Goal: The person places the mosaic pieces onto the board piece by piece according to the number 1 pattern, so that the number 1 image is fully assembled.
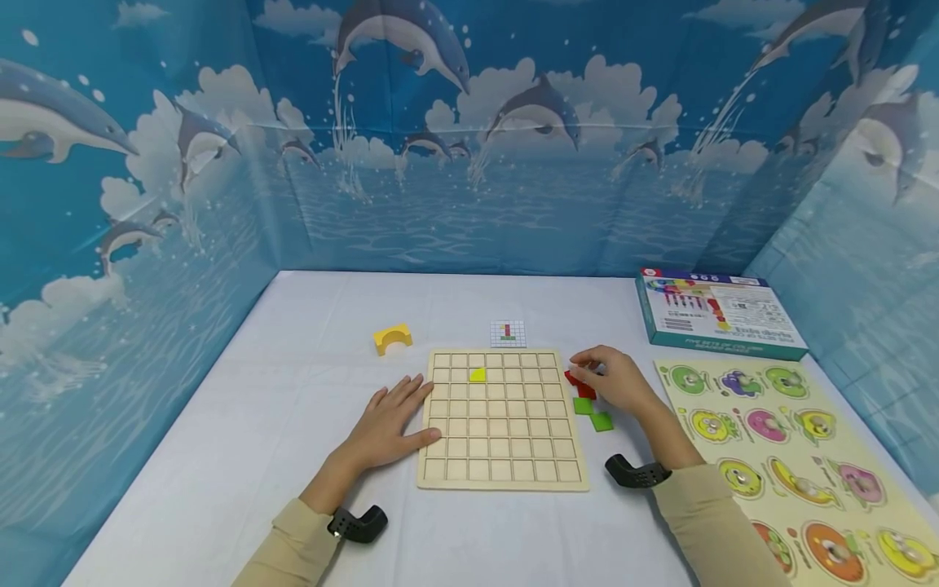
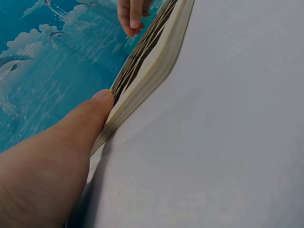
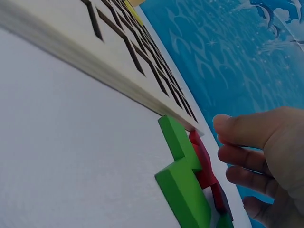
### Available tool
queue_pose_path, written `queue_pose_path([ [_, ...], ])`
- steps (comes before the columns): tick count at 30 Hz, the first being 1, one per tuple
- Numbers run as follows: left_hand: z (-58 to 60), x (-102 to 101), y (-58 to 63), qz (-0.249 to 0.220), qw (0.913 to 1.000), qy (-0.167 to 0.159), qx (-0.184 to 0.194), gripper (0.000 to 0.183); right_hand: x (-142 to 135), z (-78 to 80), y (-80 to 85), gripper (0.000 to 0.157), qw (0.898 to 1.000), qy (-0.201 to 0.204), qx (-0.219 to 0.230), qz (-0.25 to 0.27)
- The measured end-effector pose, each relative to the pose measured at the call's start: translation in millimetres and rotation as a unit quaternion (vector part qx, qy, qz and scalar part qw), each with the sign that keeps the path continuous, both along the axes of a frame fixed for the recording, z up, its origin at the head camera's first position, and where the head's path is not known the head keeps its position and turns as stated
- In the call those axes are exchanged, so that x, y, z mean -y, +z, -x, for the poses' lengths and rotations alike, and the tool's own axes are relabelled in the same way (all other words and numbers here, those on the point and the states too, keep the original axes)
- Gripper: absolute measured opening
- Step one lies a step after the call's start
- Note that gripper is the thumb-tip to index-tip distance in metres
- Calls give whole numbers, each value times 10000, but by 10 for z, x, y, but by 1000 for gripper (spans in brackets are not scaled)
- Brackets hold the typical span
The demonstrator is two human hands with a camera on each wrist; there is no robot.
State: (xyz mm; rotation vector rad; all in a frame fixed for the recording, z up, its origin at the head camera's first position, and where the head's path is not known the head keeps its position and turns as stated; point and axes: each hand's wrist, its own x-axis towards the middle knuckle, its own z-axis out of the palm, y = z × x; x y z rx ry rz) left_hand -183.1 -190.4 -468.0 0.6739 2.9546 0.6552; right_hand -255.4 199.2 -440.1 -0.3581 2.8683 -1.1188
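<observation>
A wooden grid board [image 1: 502, 487] lies on the table, with a yellow quarter-round piece [image 1: 478, 375] in a cell of its upper part. My left hand [image 1: 389, 428] rests spread along the board's left side; its thumb [image 2: 102, 97] touches the edge. Just off the board's right side, my right hand [image 1: 612, 379] hovers with bent fingers over red pieces [image 1: 588, 391]. No piece shows between its thumb and fingers [image 3: 244, 159], though the fingertips are partly hidden. Two green squares [image 1: 583, 406] [image 1: 602, 421] lie nearer me, below the red ones.
Behind the board lies a small pattern card [image 1: 508, 333] showing a gridded figure. A yellow arch block [image 1: 392, 338] stands at the back left. At the right are a flat box [image 1: 722, 314] and a fruit-picture board [image 1: 795, 444]. Dolphin-print curtains [image 1: 455, 212] surround the table.
</observation>
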Motion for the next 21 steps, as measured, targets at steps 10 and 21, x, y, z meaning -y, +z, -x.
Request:
queue_pose_path([
  [10,-7,13,9,-61,10000,-42,-21,82,-19,12,-91,38,9968,135,-534,-584],
  [21,-12,6,38,-38,10000,-24,33,82,8,7,-104,33,9979,-80,-487,-413],
])
